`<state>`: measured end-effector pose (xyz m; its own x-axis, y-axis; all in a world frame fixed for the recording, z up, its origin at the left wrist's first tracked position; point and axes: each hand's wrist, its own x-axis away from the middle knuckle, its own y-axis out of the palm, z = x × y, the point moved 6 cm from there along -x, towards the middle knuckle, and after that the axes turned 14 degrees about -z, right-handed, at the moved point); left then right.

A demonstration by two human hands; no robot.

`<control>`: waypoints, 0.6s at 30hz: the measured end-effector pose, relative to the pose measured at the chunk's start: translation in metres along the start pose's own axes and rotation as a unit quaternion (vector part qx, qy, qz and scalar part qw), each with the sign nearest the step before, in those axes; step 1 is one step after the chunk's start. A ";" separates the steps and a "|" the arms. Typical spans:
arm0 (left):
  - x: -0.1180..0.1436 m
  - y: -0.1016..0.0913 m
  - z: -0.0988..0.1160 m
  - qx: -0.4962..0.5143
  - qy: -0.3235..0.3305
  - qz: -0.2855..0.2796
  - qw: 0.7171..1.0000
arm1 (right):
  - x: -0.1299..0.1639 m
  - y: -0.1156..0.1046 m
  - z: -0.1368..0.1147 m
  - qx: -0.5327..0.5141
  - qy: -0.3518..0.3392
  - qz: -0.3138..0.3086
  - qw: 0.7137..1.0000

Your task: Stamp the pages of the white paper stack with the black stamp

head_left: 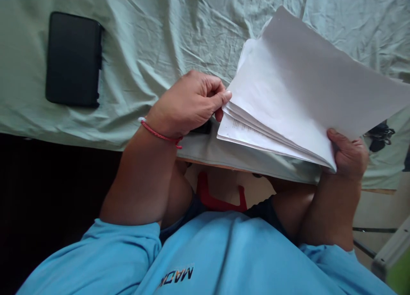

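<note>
Paper stack [297, 86]: fanned, over near edge of green cloth [144, 43] | Left hand [190, 103]: pinches one corner, apparently parting layers | Right hand [350, 156]: grips opposite end, thumb uppermost, likely for support

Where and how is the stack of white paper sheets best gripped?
Probably at the near right corner of the stack of white paper sheets, coming from the right with the thumb on top, as the right hand does: the layered edges converge there. Near the left hand, the layers fan apart, so a pinch could miss some.
</note>
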<state>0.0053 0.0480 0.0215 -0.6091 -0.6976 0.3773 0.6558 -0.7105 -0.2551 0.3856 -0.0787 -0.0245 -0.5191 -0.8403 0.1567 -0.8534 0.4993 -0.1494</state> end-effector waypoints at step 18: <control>-0.002 0.002 0.002 -0.085 -0.020 -0.060 0.994 | 0.007 0.005 -0.009 -0.006 0.010 0.042 0.999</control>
<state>0.0088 0.0476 0.0222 -0.6580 -0.6048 0.4486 0.4923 -0.7963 -0.3515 0.3770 -0.0799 -0.0158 -0.5889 -0.7916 0.1629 -0.8078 0.5697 -0.1517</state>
